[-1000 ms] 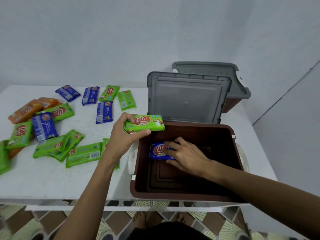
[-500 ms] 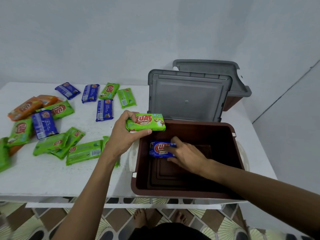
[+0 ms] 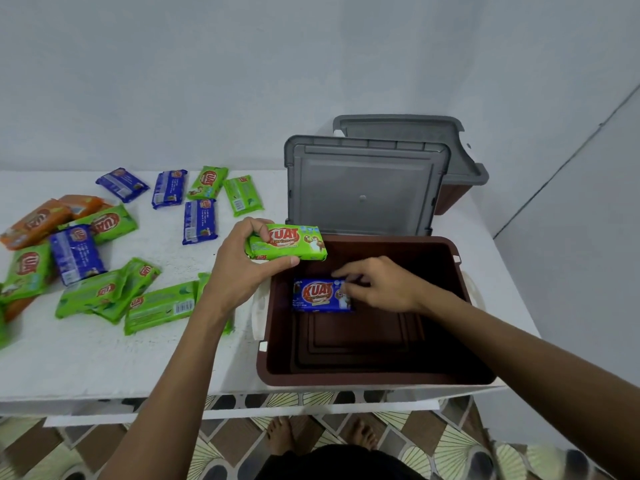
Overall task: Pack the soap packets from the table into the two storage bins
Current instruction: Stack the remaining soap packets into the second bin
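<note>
The near brown storage bin [image 3: 346, 380] stands open on the white table's right side, its grey lid [image 3: 363, 188] upright behind it. One blue soap packet [image 3: 317, 294] lies flat on the bin floor at the back left. My right hand [image 3: 381, 285] is inside the bin, fingertips touching that packet's right end. My left hand [image 3: 239, 268] grips a green soap packet [image 3: 291, 242] over the bin's back-left corner. Behind stands the second brown bin [image 3: 450, 199] with its grey lid [image 3: 408, 133] raised.
Several loose packets lie over the left of the white table [image 3: 86, 362]: green ones [image 3: 159, 306] near the front, blue ones [image 3: 76, 254] and orange ones [image 3: 34, 223] farther left. A wall stands close on the right. Patterned floor tiles and bare feet show below the table edge.
My right hand has slid rightward off the blue packet, which now shows nearly whole on the bin floor. My left hand keeps the green packet at about the same spot.
</note>
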The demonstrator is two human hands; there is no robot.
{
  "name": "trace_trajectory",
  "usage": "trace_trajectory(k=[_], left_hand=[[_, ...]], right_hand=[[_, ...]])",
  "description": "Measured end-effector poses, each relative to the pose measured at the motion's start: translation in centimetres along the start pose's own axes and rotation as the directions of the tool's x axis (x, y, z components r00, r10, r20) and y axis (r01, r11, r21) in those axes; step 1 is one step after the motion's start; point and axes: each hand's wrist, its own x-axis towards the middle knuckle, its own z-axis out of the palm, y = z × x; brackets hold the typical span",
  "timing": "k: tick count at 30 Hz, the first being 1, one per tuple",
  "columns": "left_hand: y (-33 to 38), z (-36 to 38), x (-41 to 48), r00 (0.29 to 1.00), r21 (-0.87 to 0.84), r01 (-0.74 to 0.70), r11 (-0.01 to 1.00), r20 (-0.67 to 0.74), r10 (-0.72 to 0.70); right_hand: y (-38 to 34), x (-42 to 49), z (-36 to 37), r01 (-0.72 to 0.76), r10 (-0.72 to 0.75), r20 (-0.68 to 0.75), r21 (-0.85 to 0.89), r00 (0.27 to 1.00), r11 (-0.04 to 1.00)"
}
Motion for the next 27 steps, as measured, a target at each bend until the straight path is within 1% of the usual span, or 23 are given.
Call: trace_trajectory(k=[2, 3, 5, 6, 8, 10, 15, 17, 18, 21, 23, 25, 27], left_hand=[[0.0, 0.2, -0.1, 1.0, 0.015, -0.019, 1.0, 0.018, 0.019], [0.1, 0.3, -0.1, 0.999, 0.016, -0.027, 1.0, 0.026, 0.027], [0.3, 0.6, -0.3, 0.998, 0.02, -0.039, 0.999, 0.042, 0.038], [0.4, 0.8, -0.4, 0.998, 0.022, -0.046, 0.999, 0.051, 0.045], [0.7, 1.2, -0.4, 0.995, 0.014, -0.059, 0.998, 0.076, 0.058], [0.9, 1.5, -0.4, 0.992, -0.003, -0.075, 0.997, 0.103, 0.075], [1.3, 2.1, -0.3, 0.984, 0.007, -0.11, 0.994, 0.143, 0.108], [1.5, 2.1, -0.4, 0.978, 0.024, -0.117, 0.993, 0.175, 0.111], [1.5, 2.1, -0.4, 0.975, 0.039, -0.12, 0.992, 0.192, 0.111], [1.8, 2.0, -0.5, 0.966, 0.082, -0.128, 0.988, 0.237, 0.106], [1.8, 1.8, -0.5, 0.959, 0.127, -0.161, 0.979, 0.256, 0.124], [1.7, 1.4, -0.4, 0.962, 0.166, -0.175, 0.971, 0.238, 0.133], [1.5, 1.0, -0.3, 0.977, 0.201, -0.157, 0.967, 0.177, 0.121]], right_hand=[[-0.3, -0.5, -0.5, 0.032, -0.02, -0.144, 0.086, 0.989, 0.996], [-0.6, -0.8, -0.7, 0.067, -0.03, -0.213, 0.169, 0.977, 0.983], [-1.4, -1.2, -1.0, 0.133, -0.013, -0.302, 0.378, 0.953, 0.916], [-1.8, -1.4, -1.2, 0.149, 0.009, -0.311, 0.481, 0.95, 0.864], [-2.7, -1.8, -1.5, 0.156, 0.041, -0.278, 0.649, 0.96, 0.744], [-3.3, -1.9, -1.6, 0.157, 0.043, -0.243, 0.741, 0.969, 0.653], [-3.1, -1.9, -1.5, 0.121, 0.094, -0.188, 0.869, 0.978, 0.479], [-2.9, -2.0, -1.6, 0.093, 0.095, -0.142, 0.913, 0.985, 0.398], [-2.9, -2.2, -1.7, 0.083, 0.087, -0.124, 0.923, 0.988, 0.375], [-2.5, -2.5, -2.0, 0.074, 0.083, -0.114, 0.923, 0.99, 0.378], [-2.1, -2.9, -2.0, 0.081, 0.088, -0.122, 0.925, 0.989, 0.371], [-1.6, -3.3, -2.0, 0.081, 0.097, -0.129, 0.916, 0.987, 0.394], [-1.1, -3.7, -1.9, 0.062, 0.114, -0.125, 0.895, 0.986, 0.442]])
